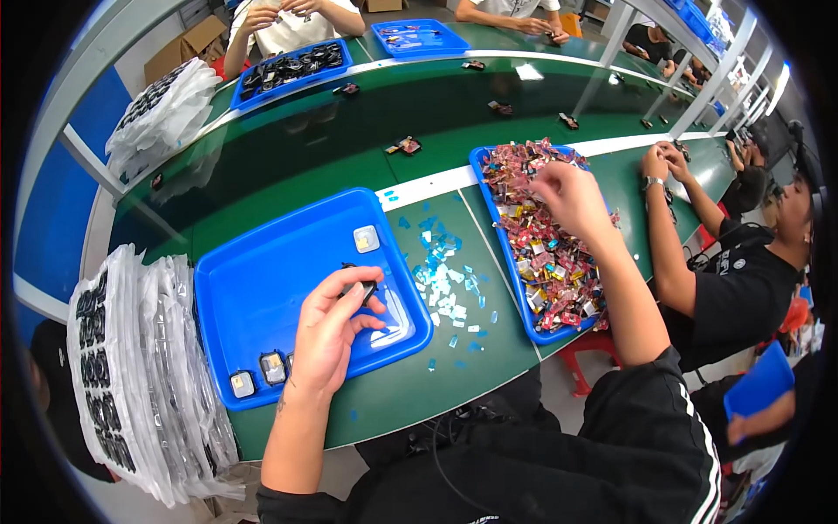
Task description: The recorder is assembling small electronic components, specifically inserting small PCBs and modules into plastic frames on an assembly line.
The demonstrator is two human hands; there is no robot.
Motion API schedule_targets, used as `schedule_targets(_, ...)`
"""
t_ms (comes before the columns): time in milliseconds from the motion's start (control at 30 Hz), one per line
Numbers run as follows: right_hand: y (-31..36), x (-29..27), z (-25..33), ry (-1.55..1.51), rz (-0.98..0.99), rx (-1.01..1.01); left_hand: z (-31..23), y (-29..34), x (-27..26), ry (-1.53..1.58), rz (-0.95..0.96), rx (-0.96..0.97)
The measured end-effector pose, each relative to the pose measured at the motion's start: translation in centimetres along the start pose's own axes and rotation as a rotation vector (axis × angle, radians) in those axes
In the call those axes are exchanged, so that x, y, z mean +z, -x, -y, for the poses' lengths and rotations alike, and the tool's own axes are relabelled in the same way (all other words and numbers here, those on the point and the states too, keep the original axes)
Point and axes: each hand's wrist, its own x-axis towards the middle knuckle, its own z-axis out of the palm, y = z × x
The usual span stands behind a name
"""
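Observation:
My left hand point(325, 327) is over the right part of a blue tray point(253, 288), its fingers closed round a small black watch-like casing point(367, 287). Several similar casings rest in that tray: one with a pale inside point(365, 238) near the far right corner, others point(242, 382) along the near edge. Over the far part of a second blue tray point(526, 307), my right hand point(567, 199) has its fingers bent and pinched together. Red circuit boards with small silver and yellow batteries point(550, 262) fill this tray. Whatever the right fingertips hold is too small to make out.
Blue and white film pieces point(445, 279) lie scattered between the trays. Stacked plastic-wrapped trays of black parts point(131, 375) stand at the left. Beyond, a dark green conveyor belt point(305, 148) carries small assemblies point(405, 146). A co-worker point(742, 271) sits at the right; others work across.

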Motion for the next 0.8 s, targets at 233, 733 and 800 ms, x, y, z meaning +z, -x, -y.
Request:
schedule_targets(233,1.8,-4.8,0.5,-0.123,-0.263,0.038,0.2,0.1,-0.3,-0.066,0.037,0.042)
schedule_targets(733,12.6,4.9,12.4,-1.067,-0.132,-0.186,1.4,0.1,-1.7,-0.581,0.503,0.383)
schedule_targets(800,12.8,5.5,12.7,-1.079,-0.186,-0.195,1.9,0.6,-1.2,-0.660,0.412,0.421)
